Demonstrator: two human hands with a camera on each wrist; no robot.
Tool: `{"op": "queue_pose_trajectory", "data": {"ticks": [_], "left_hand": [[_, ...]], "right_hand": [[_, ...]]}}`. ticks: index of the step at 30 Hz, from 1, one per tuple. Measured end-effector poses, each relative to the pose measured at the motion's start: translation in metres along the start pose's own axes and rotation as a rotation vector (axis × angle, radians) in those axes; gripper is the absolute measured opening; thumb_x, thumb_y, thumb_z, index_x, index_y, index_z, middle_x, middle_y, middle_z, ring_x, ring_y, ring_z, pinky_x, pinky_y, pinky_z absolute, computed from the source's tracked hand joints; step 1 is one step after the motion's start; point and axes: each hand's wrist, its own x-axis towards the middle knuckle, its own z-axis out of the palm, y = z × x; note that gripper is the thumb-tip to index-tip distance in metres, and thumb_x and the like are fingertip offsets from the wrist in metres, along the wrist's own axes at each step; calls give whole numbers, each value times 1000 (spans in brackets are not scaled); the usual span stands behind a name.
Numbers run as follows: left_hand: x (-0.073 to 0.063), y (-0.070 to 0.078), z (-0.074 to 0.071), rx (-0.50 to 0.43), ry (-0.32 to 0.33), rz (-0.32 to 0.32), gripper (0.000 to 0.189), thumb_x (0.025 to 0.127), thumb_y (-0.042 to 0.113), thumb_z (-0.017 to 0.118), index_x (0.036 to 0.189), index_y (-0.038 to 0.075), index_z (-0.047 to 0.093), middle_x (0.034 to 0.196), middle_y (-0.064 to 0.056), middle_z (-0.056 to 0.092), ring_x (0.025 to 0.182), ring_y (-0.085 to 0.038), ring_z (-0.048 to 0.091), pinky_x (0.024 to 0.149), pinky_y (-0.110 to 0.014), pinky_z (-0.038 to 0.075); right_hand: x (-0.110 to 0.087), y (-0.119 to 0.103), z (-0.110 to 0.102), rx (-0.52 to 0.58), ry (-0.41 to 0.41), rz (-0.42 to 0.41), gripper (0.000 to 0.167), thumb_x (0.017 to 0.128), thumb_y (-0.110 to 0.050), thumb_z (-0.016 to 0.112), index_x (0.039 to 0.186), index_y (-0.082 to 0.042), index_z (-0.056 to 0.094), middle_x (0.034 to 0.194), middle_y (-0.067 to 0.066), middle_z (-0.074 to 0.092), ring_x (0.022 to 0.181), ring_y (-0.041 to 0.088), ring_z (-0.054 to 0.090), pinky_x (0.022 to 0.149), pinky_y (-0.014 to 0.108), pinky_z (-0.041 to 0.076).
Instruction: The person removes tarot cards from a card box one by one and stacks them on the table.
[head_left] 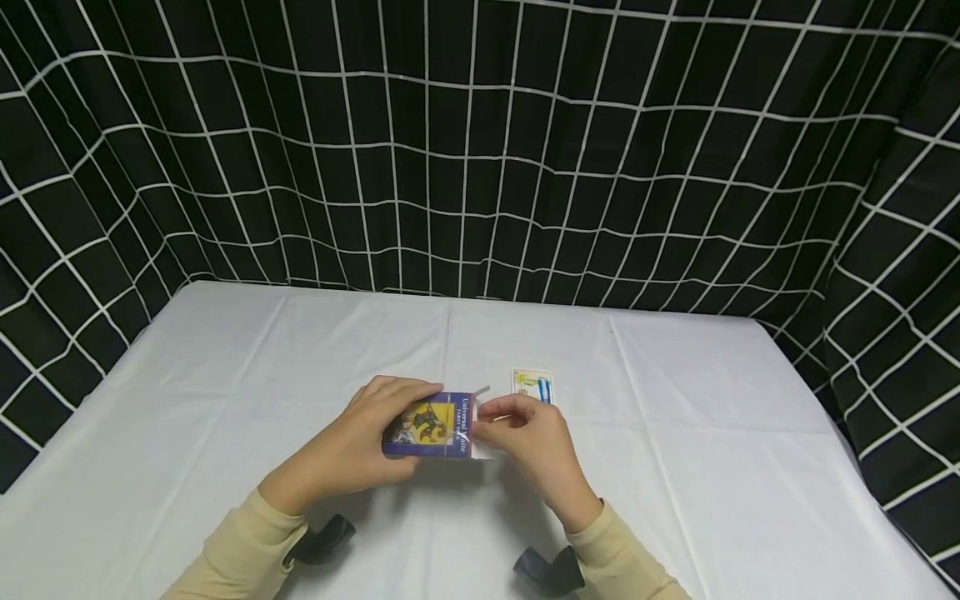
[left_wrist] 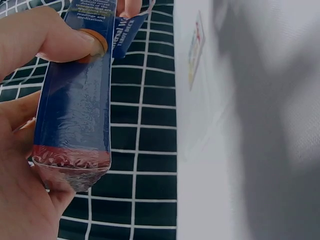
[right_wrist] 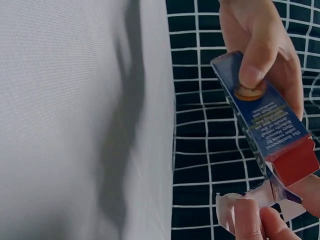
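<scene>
Sleeves (head_left: 242, 542) nearest you; your left hand (head_left: 363, 433) grips the box (head_left: 429, 425) above the table (head_left: 225, 367), probably to steady it while your right hand (head_left: 542, 437) pinches the flap (right_wrist: 262, 194) at its open end.

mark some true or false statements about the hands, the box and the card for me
1. The left hand holds the tarot box. True.
2. The right hand lies flat on the white cloth. False: it is raised, with its fingers at one end of the box.
3. A card lies on the cloth beyond the right hand. True.
4. Both sleeves are black. False: they are beige.
5. The backdrop is dark with a pale grid. True.
</scene>
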Motion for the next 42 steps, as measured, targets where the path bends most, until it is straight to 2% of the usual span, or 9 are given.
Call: {"op": "queue_pose_trajectory", "data": {"ticks": [5, 13, 16, 23, 27, 32, 42], "left_hand": [[0, 1, -1, 0, 3, -1, 80, 69, 14, 78, 145, 17, 51, 144, -1, 55, 130, -21, 46, 108, -50, 37], [0, 0, -4, 11, 15, -8, 80, 69, 15, 78, 144, 15, 51, 143, -2, 56, 129, -22, 45, 108, -49, 36], [0, 0, -4, 12, 14, -17, 80, 69, 14, 79, 144, 14, 51, 143, -3, 56, 130, -22, 45, 108, -50, 36], [0, -1, -4, 12, 16, -4, 80, 69, 14, 79, 144, 15, 51, 143, -2, 56, 128, -21, 46, 108, -49, 37], [0, -1, -4, 13, 10, -8, 79, 69, 14, 78, 144, 15, 51, 143, -2, 56, 129, -21, 45, 108, -49, 37], [-1, 0, -6, 21, 16, -25, 80, 68, 15, 79, 143, 14, 52, 142, -3, 56, 129, -22, 46, 108, -49, 37], [0, -2, -7, 22, 21, -23, 81, 68, 14, 79, 144, 14, 51, 143, -3, 56, 129, -22, 45, 108, -49, 37]], "right_hand": [[1, 0, -2, 9, -22, 13, 26, 75, -12, 81, 97, 0, 73, 91, 10, 74, 72, 9, 63, 66, 21, 50], [6, -4, -17, 15, -87, 29, 41, 78, -4, 78, 117, 1, 68, 98, 13, 70, 79, 10, 66, 70, 23, 55], [6, -6, -24, 13, -104, 20, 42, 79, -3, 76, 120, 1, 68, 99, 13, 69, 80, 10, 66, 72, 25, 57], [10, -3, -32, 52, -134, -7, 32, 83, -4, 71, 114, 5, 70, 96, 15, 71, 77, 13, 69, 73, 30, 60], [13, -1, -37, 31, -133, -31, 25, 86, -3, 69, 108, 8, 71, 100, 20, 73, 75, 14, 71, 72, 31, 61], [16, -1, -49, 12, -135, -31, 25, 86, -5, 70, 107, 8, 72, 104, 21, 73, 75, 13, 71, 72, 31, 61], [18, -2, -67, -40, -153, -21, 27, 84, -8, 74, 107, 7, 72, 98, 16, 74, 72, 10, 70, 72, 28, 60]]}}
